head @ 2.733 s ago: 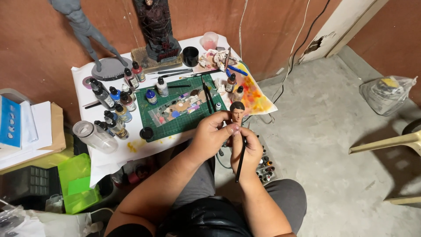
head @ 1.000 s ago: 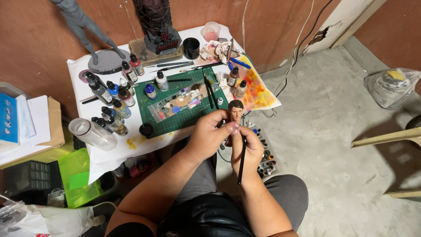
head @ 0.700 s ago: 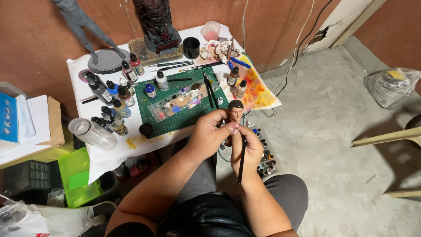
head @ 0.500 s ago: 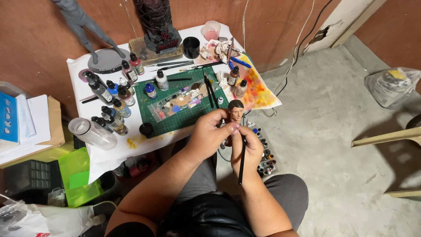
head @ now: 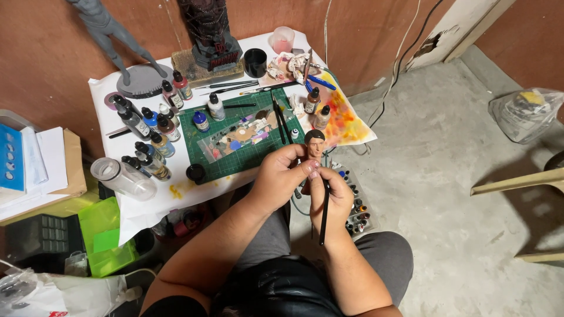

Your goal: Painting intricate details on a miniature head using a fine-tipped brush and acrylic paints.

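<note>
Table: I see the white-covered table spreading up and left of my grip, crowded with paint gear.
Cutting mat: green cutting mat just beyond my left hand, a paint-smeared palette sheet on it.
Bottles: dropper paint bottles in a cluster well left of the grip.
Left hand: my left hand is curled, fingers pinched on the stem below the miniature head.
Right hand: my right hand is pressed against the left, fingers closed on the black paintbrush, handle pointing toward my lap.
Miniature head: dark-haired miniature head standing upright just above both hands, over the table's near edge.
</note>
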